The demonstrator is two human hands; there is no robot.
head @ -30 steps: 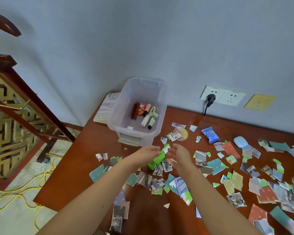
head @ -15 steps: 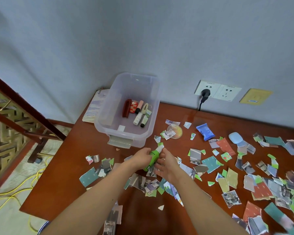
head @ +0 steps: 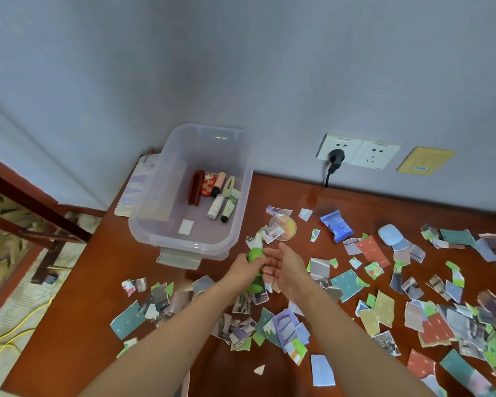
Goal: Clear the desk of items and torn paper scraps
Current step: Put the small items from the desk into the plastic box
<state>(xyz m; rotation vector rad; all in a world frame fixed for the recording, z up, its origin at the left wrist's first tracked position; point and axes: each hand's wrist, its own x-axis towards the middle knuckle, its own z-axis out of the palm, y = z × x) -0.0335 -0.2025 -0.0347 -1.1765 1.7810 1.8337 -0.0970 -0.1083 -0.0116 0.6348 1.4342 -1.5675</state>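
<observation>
Currently the left hand [head: 242,269] is wrapped around a green tube [head: 255,254], fingers curled over its middle. The tube's long axis runs from the person toward the wall, leaning a little left. Its white cap end sticks out past the knuckles and points at the near right corner of the clear plastic bin [head: 184,245]. The green tail shows on the near side of the fist. Whether the tube rests on the desk [head: 78,282] or is lifted off it cannot be told.

Just right of the grip, the right hand [head: 288,270] is open and holds nothing, palm turned toward the tube and fingers loosely spread. Whether its fingertips touch the tube is unclear.

Torn paper scraps [head: 347,283] lie all around the grip, thickest on the near side and far out to the right. Beyond the grip to the right are a round clear disc [head: 285,228], a blue packet [head: 337,226] and a pale blue oval object [head: 390,236]. A notebook [head: 135,190] lies behind the bin on the left.

The desk is glossy red-brown wood set against a grey wall [head: 241,67], which carries a double socket [head: 358,151] with a black plug [head: 335,157] and a yellow plate [head: 424,160]. Far left of the grip, a yellow cable [head: 17,336] trails across the floor.
</observation>
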